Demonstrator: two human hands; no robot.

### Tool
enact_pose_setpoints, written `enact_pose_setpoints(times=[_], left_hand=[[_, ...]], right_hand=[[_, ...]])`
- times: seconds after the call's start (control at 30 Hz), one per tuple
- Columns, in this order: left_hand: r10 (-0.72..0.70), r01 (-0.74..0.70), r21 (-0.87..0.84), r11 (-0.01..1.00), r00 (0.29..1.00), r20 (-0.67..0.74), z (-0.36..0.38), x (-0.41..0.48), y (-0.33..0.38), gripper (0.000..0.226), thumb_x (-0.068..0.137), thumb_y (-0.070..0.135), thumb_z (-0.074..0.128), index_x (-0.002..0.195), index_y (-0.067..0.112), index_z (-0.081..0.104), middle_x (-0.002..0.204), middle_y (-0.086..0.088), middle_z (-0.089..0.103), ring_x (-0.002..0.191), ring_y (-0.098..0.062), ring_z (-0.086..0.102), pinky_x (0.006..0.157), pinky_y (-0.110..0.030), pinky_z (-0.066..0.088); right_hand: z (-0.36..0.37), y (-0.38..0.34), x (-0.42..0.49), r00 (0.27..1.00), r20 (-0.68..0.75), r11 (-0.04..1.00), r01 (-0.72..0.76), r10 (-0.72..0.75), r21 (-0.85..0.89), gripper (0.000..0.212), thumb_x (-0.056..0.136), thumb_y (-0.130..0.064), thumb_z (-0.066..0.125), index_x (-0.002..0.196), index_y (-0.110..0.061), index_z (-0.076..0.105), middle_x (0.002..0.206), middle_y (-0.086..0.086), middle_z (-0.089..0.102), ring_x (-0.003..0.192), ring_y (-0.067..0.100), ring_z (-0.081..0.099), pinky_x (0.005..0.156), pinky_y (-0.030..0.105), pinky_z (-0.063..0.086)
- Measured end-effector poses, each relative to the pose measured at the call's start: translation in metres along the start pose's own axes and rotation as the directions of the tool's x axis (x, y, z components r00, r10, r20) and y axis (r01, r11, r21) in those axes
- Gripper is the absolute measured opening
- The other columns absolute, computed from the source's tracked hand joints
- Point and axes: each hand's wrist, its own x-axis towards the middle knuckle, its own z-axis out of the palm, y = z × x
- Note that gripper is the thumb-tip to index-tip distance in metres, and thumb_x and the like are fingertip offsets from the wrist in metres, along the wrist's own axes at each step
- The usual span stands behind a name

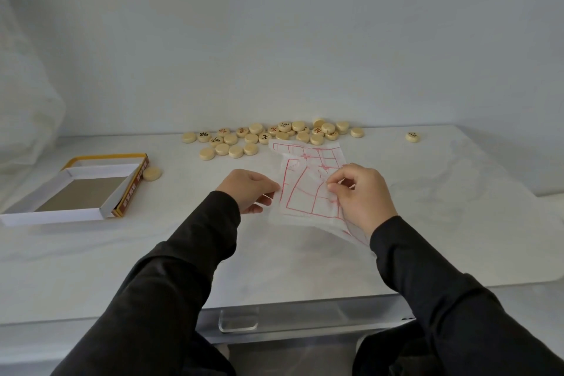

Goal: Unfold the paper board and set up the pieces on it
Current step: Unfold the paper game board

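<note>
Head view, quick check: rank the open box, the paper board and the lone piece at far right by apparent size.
1. open box, narrowly.
2. paper board, partly folded, so these two are too close to be sure.
3. lone piece, clearly smallest.

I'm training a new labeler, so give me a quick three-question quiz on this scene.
1. True or false: the paper board, pinched by the left hand and right hand, lies fully flat on the table.
2. The single xiangqi piece nearest the open box is: A) inside it, B) beside it on the table, C) on the board.
3. Fill in: the board's printed grid lines are ___.
Key: 1 false; 2 B; 3 red.
</note>
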Motion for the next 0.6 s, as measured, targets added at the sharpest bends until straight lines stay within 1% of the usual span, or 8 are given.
enact_pose_setpoints(times=[0.1, 0.17, 0.23, 0.33, 0.4, 0.47, 0.53, 0.6], left_hand=[[0.051, -0.029, 0.191, 0.981, 0.992, -0.114, -0.005, 0.006, -0.003, 0.012, 0.089, 0.019, 0.060, 0.088, 0.008, 0.066, 0.076, -0.001, 0.060, 0.067, -0.012, 0.053, 0.060, -0.020, 0.045], [0.124, -0.022, 0.436, 0.900, 0.970, -0.209, -0.012, 0.012, -0.009, 0.017, 0.088, 0.020, 0.058, 0.091, 0.006, 0.067, 0.081, -0.003, 0.060, 0.076, -0.017, 0.054, 0.068, -0.025, 0.045], [0.152, 0.059, 0.653, 0.755, 0.953, -0.263, -0.021, 0.016, -0.013, 0.021, 0.089, 0.024, 0.055, 0.095, 0.007, 0.066, 0.091, -0.006, 0.063, 0.087, -0.022, 0.056, 0.078, -0.029, 0.046], [0.118, 0.143, 0.755, 0.640, 0.952, -0.281, -0.031, 0.019, -0.016, 0.026, 0.090, 0.028, 0.054, 0.102, 0.007, 0.064, 0.099, -0.008, 0.064, 0.090, -0.023, 0.057, 0.082, -0.030, 0.048], [0.099, 0.161, 0.770, 0.617, 0.955, -0.280, -0.036, 0.020, -0.017, 0.028, 0.091, 0.029, 0.054, 0.104, 0.007, 0.064, 0.102, -0.009, 0.064, 0.096, -0.024, 0.059, 0.085, -0.031, 0.048], [0.077, 0.173, 0.799, 0.576, 0.961, -0.264, -0.039, 0.022, -0.020, 0.030, 0.092, 0.029, 0.053, 0.109, 0.006, 0.062, 0.106, -0.009, 0.064, 0.101, -0.025, 0.058, 0.089, -0.031, 0.047], [0.037, 0.180, 0.815, 0.550, 0.970, -0.239, -0.040, 0.022, -0.023, 0.033, 0.093, 0.028, 0.052, 0.114, 0.004, 0.060, 0.112, -0.010, 0.062, 0.107, -0.025, 0.056, 0.094, -0.032, 0.045], [0.006, 0.180, 0.823, 0.539, 0.976, -0.218, -0.040, 0.023, -0.025, 0.033, 0.093, 0.027, 0.051, 0.116, 0.004, 0.058, 0.115, -0.011, 0.061, 0.109, -0.026, 0.055, 0.096, -0.032, 0.043]], right_hand=[[-0.009, 0.001, 0.003, 0.992, -0.048, 0.976, -0.104, 0.115, 0.192, 0.015, 0.087, 0.001, 0.057, 0.078, -0.010, 0.062, 0.072, -0.004, 0.060, 0.067, 0.008, 0.054, 0.065, 0.016, 0.043], [-0.017, 0.011, 0.008, 0.960, -0.066, 0.915, -0.238, 0.273, 0.326, 0.015, 0.088, 0.000, 0.053, 0.078, -0.007, 0.061, 0.077, 0.004, 0.062, 0.072, 0.017, 0.057, 0.066, 0.024, 0.045], [-0.027, 0.024, 0.011, 0.892, 0.003, 0.780, -0.397, 0.453, 0.484, 0.014, 0.087, 0.002, 0.049, 0.079, -0.003, 0.060, 0.082, 0.012, 0.063, 0.078, 0.026, 0.056, 0.067, 0.029, 0.045], [-0.040, 0.035, 0.011, 0.813, 0.222, 0.510, -0.524, 0.538, 0.683, 0.021, 0.095, -0.016, 0.047, 0.105, -0.007, 0.063, 0.104, 0.015, 0.067, 0.095, 0.033, 0.061, 0.083, 0.044, 0.052], [-0.048, 0.042, 0.014, 0.804, 0.207, 0.615, -0.567, 0.557, 0.548, 0.027, 0.100, -0.023, 0.039, 0.104, -0.006, 0.060, 0.111, 0.017, 0.064, 0.103, 0.036, 0.059, 0.093, 0.049, 0.048], [-0.058, 0.042, 0.013, 0.768, 0.121, 0.703, -0.628, 0.629, 0.333, 0.031, 0.100, -0.020, 0.040, 0.088, 0.001, 0.058, 0.100, 0.021, 0.064, 0.094, 0.038, 0.061, 0.087, 0.045, 0.051], [-0.068, 0.042, 0.013, 0.779, 0.046, 0.765, -0.623, 0.625, 0.163, 0.033, 0.099, -0.015, 0.038, 0.076, 0.000, 0.056, 0.084, 0.019, 0.063, 0.078, 0.034, 0.059, 0.077, 0.041, 0.051], [-0.075, 0.043, 0.011, 0.755, 0.093, 0.698, -0.639, 0.649, 0.323, 0.030, 0.098, -0.011, 0.036, 0.075, -0.003, 0.054, 0.076, 0.014, 0.060, 0.071, 0.030, 0.057, 0.064, 0.040, 0.049]])
